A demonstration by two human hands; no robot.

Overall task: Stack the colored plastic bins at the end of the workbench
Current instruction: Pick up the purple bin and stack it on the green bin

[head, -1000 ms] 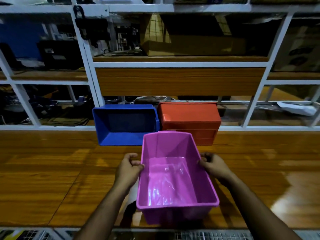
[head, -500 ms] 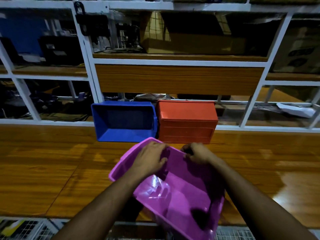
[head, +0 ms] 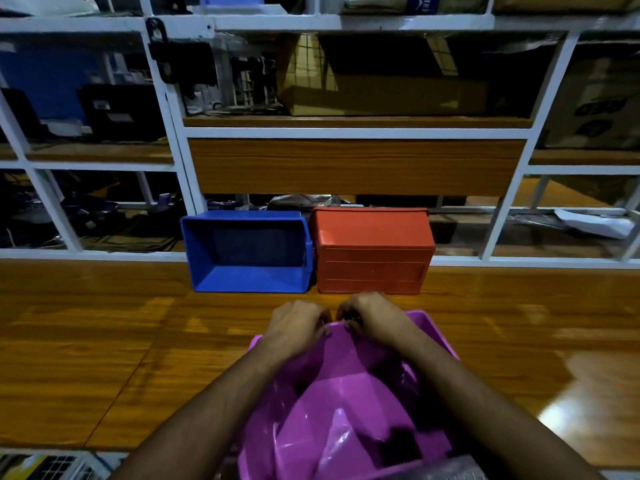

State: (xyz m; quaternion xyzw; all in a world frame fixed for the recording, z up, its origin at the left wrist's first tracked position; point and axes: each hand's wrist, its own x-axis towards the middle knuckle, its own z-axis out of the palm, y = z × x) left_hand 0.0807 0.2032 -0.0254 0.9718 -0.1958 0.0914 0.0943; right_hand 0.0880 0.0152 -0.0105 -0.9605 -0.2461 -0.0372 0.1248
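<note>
Pink bin [head: 349, 403] gripped at far rim by both hands [head: 294, 327] [head: 375, 320], clenched; should be kept level & lifted twd orange bin [head: 372, 251] ahead.

A glossy pink plastic bin [head: 349, 410] is tilted, its opening facing up. Beyond it, a blue plastic bin [head: 247, 252] lies on its side, touching an upturned orange-red plastic bin [head: 372, 251].

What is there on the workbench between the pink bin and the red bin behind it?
Nothing: in the head view, only bare workbench wood shows between the pink bin and the red bin. Both hands grip the pink bin's far rim.
</note>
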